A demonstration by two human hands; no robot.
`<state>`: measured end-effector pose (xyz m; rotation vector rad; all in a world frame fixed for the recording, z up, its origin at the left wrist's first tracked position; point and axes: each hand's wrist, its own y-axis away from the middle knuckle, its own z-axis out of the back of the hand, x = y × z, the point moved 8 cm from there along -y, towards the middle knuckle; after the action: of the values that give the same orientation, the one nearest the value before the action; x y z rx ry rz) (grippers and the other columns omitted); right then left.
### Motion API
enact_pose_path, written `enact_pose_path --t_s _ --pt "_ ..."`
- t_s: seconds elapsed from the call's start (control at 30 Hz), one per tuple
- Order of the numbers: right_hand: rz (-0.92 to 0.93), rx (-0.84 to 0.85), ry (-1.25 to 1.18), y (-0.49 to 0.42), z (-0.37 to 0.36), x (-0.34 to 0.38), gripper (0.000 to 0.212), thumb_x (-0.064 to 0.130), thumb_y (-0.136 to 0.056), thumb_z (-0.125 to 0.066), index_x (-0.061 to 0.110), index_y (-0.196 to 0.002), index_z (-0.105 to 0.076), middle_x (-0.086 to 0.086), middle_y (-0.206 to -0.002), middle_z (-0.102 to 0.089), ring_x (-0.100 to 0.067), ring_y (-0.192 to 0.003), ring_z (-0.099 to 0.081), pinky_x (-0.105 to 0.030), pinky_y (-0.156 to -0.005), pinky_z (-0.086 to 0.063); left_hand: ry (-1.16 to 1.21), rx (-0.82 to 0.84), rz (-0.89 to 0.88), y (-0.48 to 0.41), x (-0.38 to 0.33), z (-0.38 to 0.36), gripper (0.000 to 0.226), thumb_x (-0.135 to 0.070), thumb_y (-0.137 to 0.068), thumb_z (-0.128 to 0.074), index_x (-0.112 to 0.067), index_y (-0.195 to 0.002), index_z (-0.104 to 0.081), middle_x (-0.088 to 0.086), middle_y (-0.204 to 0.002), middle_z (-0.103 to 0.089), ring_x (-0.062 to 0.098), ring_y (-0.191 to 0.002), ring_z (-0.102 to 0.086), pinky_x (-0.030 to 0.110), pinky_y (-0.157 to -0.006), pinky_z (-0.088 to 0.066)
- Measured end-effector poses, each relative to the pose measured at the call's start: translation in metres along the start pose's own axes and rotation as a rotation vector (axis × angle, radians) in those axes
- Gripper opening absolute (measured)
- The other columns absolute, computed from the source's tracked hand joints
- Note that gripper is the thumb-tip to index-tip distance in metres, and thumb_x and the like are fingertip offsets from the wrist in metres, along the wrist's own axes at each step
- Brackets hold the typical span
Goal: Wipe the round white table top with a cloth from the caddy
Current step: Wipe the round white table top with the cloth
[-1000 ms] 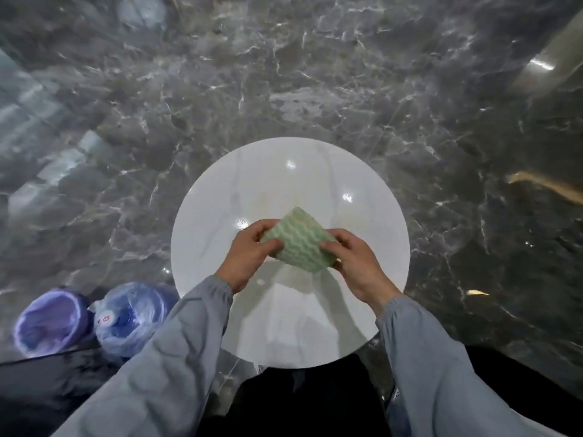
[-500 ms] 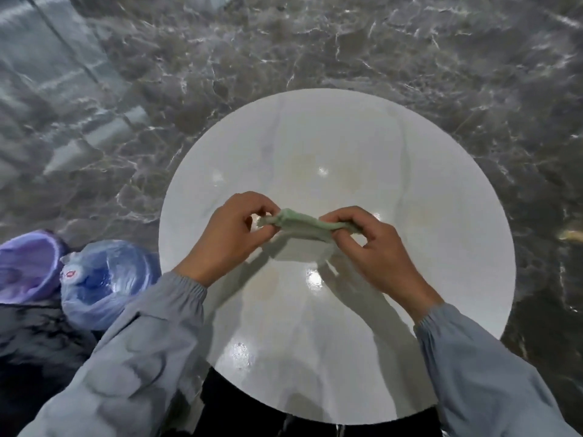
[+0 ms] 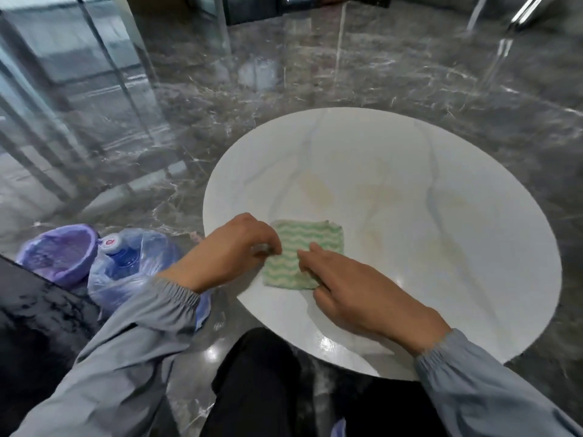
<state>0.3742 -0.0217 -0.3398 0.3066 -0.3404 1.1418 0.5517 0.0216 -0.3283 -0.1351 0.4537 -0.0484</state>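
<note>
A folded green-and-white wavy cloth (image 3: 310, 244) lies flat on the near left part of the round white table top (image 3: 441, 216). My left hand (image 3: 233, 250) pinches the cloth's left edge with curled fingers. My right hand (image 3: 356, 288) rests with its fingers spread over the cloth's near right corner, pressing it onto the table. Faint yellowish marks show on the table beyond the cloth. The caddy is not in view.
Left of the table on the grey marble floor (image 3: 220, 105) stand a purple-lined bin (image 3: 60, 250) and a blue plastic bag holding a large bottle (image 3: 126, 263). A dark surface (image 3: 28, 316) lies at the near left. My dark trousers (image 3: 262, 383) touch the table's near edge.
The cloth, held up and folded between both hands, now lies flat on the table. My right hand has spread over it. The view has tilted up and shifted left.
</note>
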Motion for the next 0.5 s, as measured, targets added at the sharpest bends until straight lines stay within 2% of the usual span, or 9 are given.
enact_pose_path --t_s 0.07,0.13,0.2,0.27,0.3,0.37,0.43,0.5 --pt "-0.024 -0.007 -0.023 0.018 -0.005 0.009 0.044 0.031 -0.099 -0.038 0.033 -0.143 -0.040 0.011 -0.158 -0.041 -0.008 -0.154 -0.021 -0.031 -0.104 -0.041 -0.008 -0.049 0.002 0.018 -0.013 0.000 0.020 -0.014 -0.090 -0.073 -0.027 -0.106 -0.077 -0.017 -0.108 -0.074 0.017 -0.104 -0.057 0.035 -0.090 -0.051" --pt "-0.054 -0.062 0.006 0.027 -0.004 0.015 0.045 0.037 -0.101 -0.038 0.033 -0.145 -0.045 0.012 -0.154 -0.047 -0.009 -0.147 -0.035 -0.031 -0.104 -0.040 0.011 -0.067 0.035 0.032 -0.026 0.000 0.027 -0.020 -0.089 -0.060 -0.024 -0.110 -0.077 -0.015 -0.114 -0.074 0.019 -0.107 -0.057 0.034 -0.092 -0.050" --pt "-0.067 -0.153 0.047 0.021 0.005 0.017 0.045 0.042 -0.103 -0.038 0.027 -0.143 -0.052 0.006 -0.143 -0.058 -0.015 -0.130 -0.052 -0.033 -0.099 -0.044 0.017 -0.105 0.074 0.041 -0.033 0.000 0.039 -0.014 -0.085 -0.050 -0.023 -0.113 -0.077 -0.011 -0.117 -0.074 0.019 -0.110 -0.057 0.035 -0.096 -0.049" --pt "-0.057 -0.195 0.089 0.005 0.007 0.018 0.046 0.041 -0.105 -0.039 0.018 -0.143 -0.053 -0.002 -0.144 -0.057 -0.023 -0.131 -0.052 -0.038 -0.104 -0.042 0.042 -0.196 0.143 0.046 -0.030 0.001 0.039 -0.006 -0.087 -0.051 -0.022 -0.113 -0.076 -0.007 -0.117 -0.073 0.019 -0.112 -0.058 0.037 -0.100 -0.047" --pt "-0.044 -0.189 0.115 -0.003 0.004 0.019 0.047 0.040 -0.106 -0.038 0.015 -0.145 -0.051 -0.006 -0.151 -0.051 -0.026 -0.138 -0.046 -0.041 -0.111 -0.037 0.067 -0.250 0.188 0.049 -0.030 0.002 0.036 -0.005 -0.090 -0.054 -0.022 -0.112 -0.076 -0.006 -0.116 -0.073 0.018 -0.112 -0.059 0.036 -0.101 -0.046" --pt "-0.026 -0.114 0.163 -0.019 -0.011 0.020 0.052 0.042 -0.109 -0.032 0.020 -0.157 -0.037 -0.002 -0.168 -0.027 -0.025 -0.156 -0.018 -0.045 -0.123 -0.020 0.109 -0.337 0.260 0.055 -0.032 0.002 0.031 -0.014 -0.090 -0.053 -0.022 -0.108 -0.076 -0.006 -0.112 -0.073 0.018 -0.109 -0.060 0.032 -0.099 -0.043" --pt "-0.036 -0.043 0.198 -0.027 -0.027 0.016 0.056 0.048 -0.110 -0.022 0.032 -0.164 -0.018 0.009 -0.173 -0.003 -0.014 -0.158 0.008 -0.045 -0.127 0.000 0.133 -0.348 0.279 0.056 -0.037 -0.002 0.033 -0.022 -0.087 -0.049 -0.020 -0.105 -0.077 -0.004 -0.108 -0.074 0.017 -0.106 -0.061 0.029 -0.097 -0.040" --pt "-0.073 -0.025 0.182 -0.026 -0.033 0.007 0.056 0.049 -0.110 -0.018 0.037 -0.164 -0.009 0.015 -0.171 0.006 -0.010 -0.157 0.015 -0.042 -0.127 0.009 0.127 -0.329 0.274 0.053 -0.040 -0.008 0.032 -0.026 -0.087 -0.050 -0.019 -0.104 -0.076 -0.003 -0.107 -0.073 0.019 -0.106 -0.061 0.029 -0.097 -0.039"
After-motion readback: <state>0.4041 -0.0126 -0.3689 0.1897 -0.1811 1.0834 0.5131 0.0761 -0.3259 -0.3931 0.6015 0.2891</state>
